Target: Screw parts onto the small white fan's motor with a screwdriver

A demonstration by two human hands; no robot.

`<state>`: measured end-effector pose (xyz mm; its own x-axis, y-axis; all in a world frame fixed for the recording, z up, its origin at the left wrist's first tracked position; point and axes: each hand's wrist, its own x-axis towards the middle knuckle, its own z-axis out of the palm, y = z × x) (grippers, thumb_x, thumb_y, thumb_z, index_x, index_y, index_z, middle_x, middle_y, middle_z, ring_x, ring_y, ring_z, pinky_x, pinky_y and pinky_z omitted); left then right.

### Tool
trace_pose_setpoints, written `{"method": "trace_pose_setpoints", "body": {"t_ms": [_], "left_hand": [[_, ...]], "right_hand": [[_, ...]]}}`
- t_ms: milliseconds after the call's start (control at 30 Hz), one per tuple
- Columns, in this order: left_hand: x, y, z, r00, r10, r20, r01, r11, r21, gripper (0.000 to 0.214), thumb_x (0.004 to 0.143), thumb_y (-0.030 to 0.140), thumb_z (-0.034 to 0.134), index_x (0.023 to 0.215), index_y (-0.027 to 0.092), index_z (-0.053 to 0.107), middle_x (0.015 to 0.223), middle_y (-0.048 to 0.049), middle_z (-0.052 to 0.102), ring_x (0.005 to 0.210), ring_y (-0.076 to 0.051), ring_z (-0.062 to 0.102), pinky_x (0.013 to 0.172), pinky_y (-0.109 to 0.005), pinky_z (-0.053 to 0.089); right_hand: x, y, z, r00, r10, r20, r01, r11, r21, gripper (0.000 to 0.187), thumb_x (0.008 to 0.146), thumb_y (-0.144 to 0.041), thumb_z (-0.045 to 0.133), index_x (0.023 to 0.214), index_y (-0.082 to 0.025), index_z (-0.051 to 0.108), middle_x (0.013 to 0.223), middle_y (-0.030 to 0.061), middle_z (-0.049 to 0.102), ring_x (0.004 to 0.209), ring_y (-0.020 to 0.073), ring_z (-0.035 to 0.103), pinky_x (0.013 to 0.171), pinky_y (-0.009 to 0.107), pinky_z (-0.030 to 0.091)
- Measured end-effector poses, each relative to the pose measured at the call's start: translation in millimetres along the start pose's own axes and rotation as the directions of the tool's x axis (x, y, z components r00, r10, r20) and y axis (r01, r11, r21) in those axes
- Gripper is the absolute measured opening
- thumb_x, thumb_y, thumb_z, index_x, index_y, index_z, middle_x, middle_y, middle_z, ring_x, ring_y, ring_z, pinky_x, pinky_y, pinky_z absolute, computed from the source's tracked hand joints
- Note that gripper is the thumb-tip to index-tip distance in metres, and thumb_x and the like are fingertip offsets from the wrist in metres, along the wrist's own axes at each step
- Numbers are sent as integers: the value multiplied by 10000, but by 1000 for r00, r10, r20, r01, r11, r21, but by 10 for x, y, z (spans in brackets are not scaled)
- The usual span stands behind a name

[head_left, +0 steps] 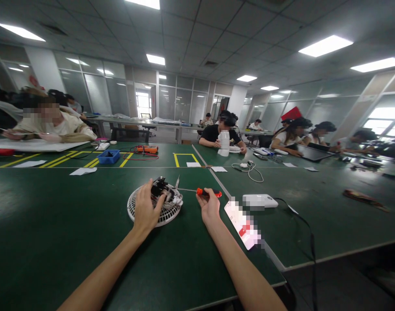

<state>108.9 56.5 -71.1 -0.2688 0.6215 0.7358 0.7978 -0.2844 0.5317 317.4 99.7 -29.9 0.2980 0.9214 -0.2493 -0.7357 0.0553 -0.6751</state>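
**Q:** Where is the assembly, and what holds it?

**A:** The fan grille lies flat on the green table, directly ahead of the person. A dark motor block sits on its far part, with white wiring beside it. The left hand lies over the grille, its thumb set apart from the fingers, which curl against the near side of the motor block. The right hand has its fingers closed round the red handle of a screwdriver, whose shaft points left towards the block.

**Q:** How is the assembly likely to handle?

**A:** The grille looks like light plastic with thin ribs, so it probably flexes and may crack under point pressure. The block is judged to be the heavier, stiffer part, so it is the place to take hold, or else the outer rim. The wiring looks soft and is best left unpulled.

**Q:** What are the item counts?

**A:** There is one grille, one motor block and one screwdriver. To the right lie one phone and one white box with one dark cable. One blue tray is on the far side.
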Motion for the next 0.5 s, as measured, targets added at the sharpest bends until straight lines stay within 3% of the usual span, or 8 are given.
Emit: {"method": "trace_pose_setpoints", "body": {"t_ms": [333,500], "left_hand": [[97,30,-118,996,-91,-20,89,991,-102,494,856,490,691,1249,212,585,1197,-102,618,1142,-305,626,1034,-513,523],[89,84,-140,995,-99,-15,97,991,-92,478,855,496,694,1219,206,588,1153,-90,583,1094,-289,620,989,-508,542]], "right_hand": [[-5,39,1,1000,-8,8,8,1000,-30,222,675,-129,728,796,-194,553,609,-56,653,585,126,692,617,238,638],[-18,17,13,1000,-7,-3,7,1000,-28,211,685,-129,720,795,-195,552,609,-57,649,574,125,689,610,237,638]]}}
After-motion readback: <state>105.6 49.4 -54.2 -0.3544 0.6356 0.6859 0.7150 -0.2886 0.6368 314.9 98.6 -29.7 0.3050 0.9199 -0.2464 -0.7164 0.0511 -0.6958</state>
